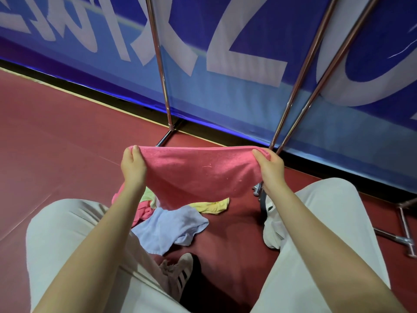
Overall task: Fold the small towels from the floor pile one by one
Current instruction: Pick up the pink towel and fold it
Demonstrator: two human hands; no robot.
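Note:
A pink towel (pixel 198 172) hangs stretched in the air between my hands, above the floor pile. My left hand (pixel 133 166) pinches its upper left corner. At the upper right corner my right hand (pixel 269 168) grips the cloth the same way. Below it on the red floor lies the pile: a light blue towel (pixel 169 229) in front, a yellow towel (pixel 212 205) behind it, a pale green one (pixel 149 196) and another pink one (pixel 142 213) at the left, partly hidden by the held towel and my left arm.
I sit with knees apart in light trousers, one striped shoe (pixel 180 274) between them. Metal frame legs (pixel 164 86) (pixel 300 91) of a blue banner (pixel 225 53) stand just beyond the towel. More metal bars (pixel 404 229) lie at the right. Bare red floor (pixel 56 143) lies to the left.

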